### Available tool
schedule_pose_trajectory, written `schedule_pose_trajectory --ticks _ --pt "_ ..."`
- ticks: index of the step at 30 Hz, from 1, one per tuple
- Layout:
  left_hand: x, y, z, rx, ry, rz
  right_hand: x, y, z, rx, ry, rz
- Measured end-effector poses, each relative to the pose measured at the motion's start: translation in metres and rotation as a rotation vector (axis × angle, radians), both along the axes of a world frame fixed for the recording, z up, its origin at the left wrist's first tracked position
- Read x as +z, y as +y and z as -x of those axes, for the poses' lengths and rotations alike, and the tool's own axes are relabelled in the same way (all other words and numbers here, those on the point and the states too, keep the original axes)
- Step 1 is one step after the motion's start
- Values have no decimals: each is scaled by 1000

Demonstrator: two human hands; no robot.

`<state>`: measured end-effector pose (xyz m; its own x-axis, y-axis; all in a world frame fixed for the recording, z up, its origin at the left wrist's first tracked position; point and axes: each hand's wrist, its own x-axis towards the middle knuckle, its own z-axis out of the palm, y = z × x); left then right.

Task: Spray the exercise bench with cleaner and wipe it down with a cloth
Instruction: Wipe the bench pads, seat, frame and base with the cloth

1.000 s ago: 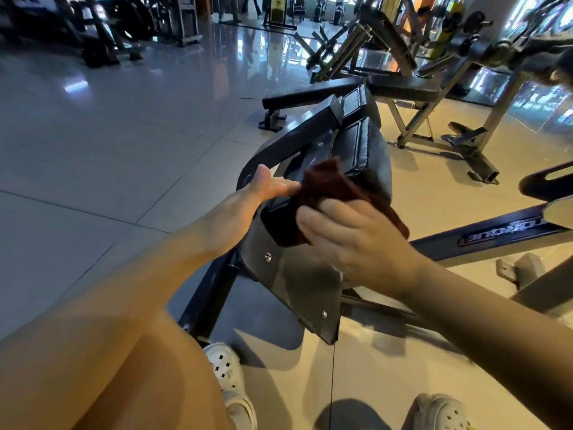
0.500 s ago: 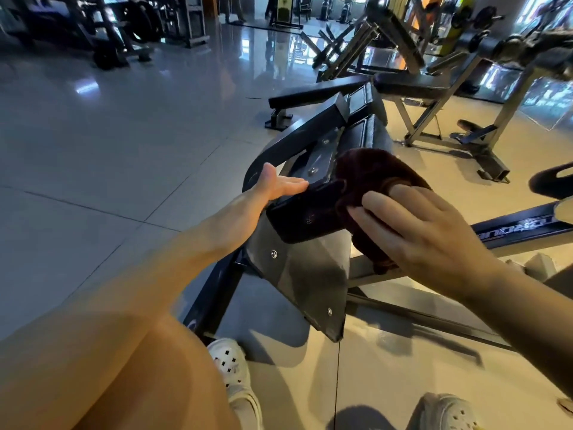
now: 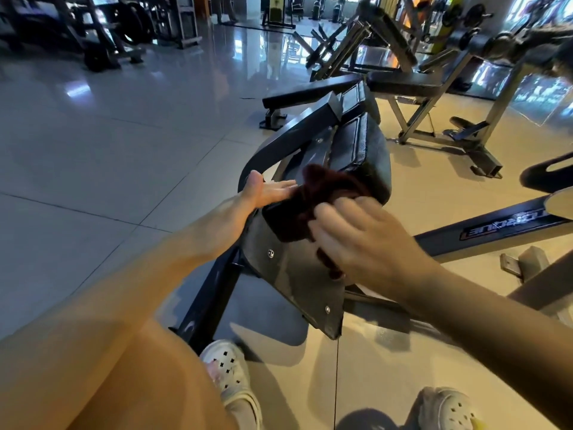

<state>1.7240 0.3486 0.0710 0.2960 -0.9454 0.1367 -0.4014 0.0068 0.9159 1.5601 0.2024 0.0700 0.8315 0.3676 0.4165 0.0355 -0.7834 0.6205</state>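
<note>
Two hands on the near end of the exercise bench [image 3: 362, 150], one dark red cloth [image 3: 319, 203] between them

The left hand [image 3: 266, 189] lies flat, fingers straight, on the bench's left edge, fingertips beside the cloth. The right hand [image 3: 362, 240], blurred, reaches in from the right, its fingers curled over the bunched cloth and pressing it on the black pad. Two white clogs [image 3: 229, 377] stand on the tiles below

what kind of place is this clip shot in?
Almost certainly a commercial gym. A padded bench is being wiped with a dark cloth, another flat bench stands behind it, and weight plates hang on steel-framed machines across a glossy tiled floor.
</note>
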Motion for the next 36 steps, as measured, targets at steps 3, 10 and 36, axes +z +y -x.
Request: schedule_pose_trajectory --ticks 3,10,36 --pt "-13 6 -7 -10 -65 -23 17 -12 30 -86 3 -26" --pt "-9 -6 -9 124 -164 119 12 -20 34 -74 -332 -422" --pt "30 9 57 234 -245 319 6 44 41 -94 -4 -1587"
